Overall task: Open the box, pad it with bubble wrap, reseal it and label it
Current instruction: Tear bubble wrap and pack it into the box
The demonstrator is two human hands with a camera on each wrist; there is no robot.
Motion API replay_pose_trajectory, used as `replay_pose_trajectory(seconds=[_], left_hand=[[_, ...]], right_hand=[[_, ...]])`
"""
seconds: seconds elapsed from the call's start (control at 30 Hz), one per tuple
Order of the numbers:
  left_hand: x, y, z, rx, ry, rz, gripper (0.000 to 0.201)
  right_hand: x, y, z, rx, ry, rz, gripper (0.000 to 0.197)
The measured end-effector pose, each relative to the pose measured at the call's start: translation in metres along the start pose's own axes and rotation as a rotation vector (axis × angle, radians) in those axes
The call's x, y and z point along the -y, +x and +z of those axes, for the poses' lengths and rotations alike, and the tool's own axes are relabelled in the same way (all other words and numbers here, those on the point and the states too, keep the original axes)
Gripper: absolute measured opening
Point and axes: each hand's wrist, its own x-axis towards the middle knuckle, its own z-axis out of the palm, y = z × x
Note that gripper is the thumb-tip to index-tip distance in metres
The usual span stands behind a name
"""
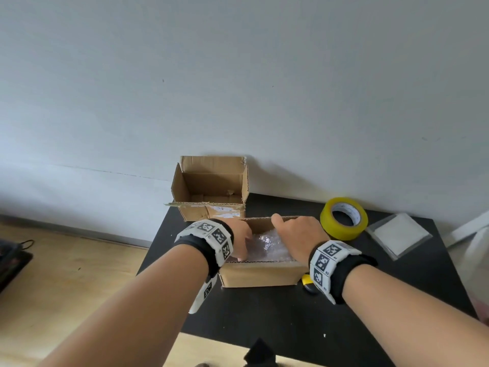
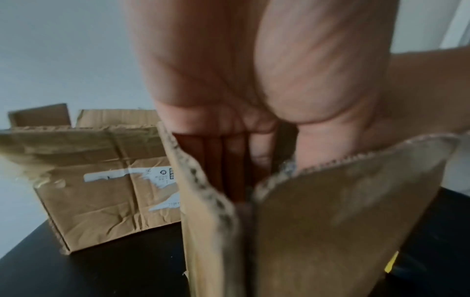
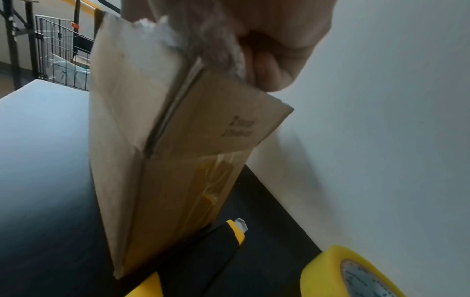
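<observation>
Two cardboard boxes stand on the black table point(image 1: 264, 313). The nearer box point(image 1: 260, 274) sits near the table's middle with its flaps up, and one sheet of bubble wrap point(image 1: 270, 245) lies inside it. The second box point(image 1: 211, 192), open and showing only bare cardboard inside, stands at the back left corner against the wall; its front carries torn white label remnants with small print too blurred to read. Both hands reach into the nearer box. The left hand point(image 1: 239, 241) goes down at the box's left end with its fingers straight and together, pressed along the inside of the wall. The right hand point(image 1: 299, 234) is at the right end, thumb pointing toward the far wall of the box; the right wrist view shows its fingers apparently curled over bubble wrap at the box's rim, though that view is blurred. A flap on that end bears dark printed writing, not legible. One roll of yellow tape point(image 1: 344, 218) lies near the back edge, right of the nearer box, and one clear plastic sleeve point(image 1: 399, 234) holding white sheets lies at the back right corner. One yellow-and-black utility knife point(image 3: 223, 241) lies just beside the nearer box's right end, its blade tip exposed.
</observation>
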Motion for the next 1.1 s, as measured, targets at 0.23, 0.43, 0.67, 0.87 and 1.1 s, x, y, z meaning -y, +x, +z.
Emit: replay_pose_trajectory(seconds=[0.23, 0.43, 0.67, 0.87, 1.1], left_hand=[[-0.014, 0.016, 0.011, -0.057, 0.075, 0.022, 0.049], [-0.011, 0.018, 0.023, -0.159, 0.008, -0.011, 0.055], [-0.018, 0.019, 0.035, -0.180, 0.050, -0.074, 0.050], [-0.018, 0.024, 0.039, -0.131, 0.078, -0.067, 0.049], [-0.021, 0.040, 0.039, -0.094, 0.219, -0.019, 0.035]], right_hand=[[0.003, 0.006, -0.007, 0.080, -0.149, -0.437, 0.020], [0.008, 0.024, -0.021, 0.462, -0.098, -0.208, 0.018], [0.019, 0.037, 0.004, 0.653, -0.240, -0.228, 0.036], [0.023, 0.041, 0.036, 0.504, -0.055, -0.064, 0.042], [0.022, 0.043, 0.057, 0.395, -0.072, -0.108, 0.037]])
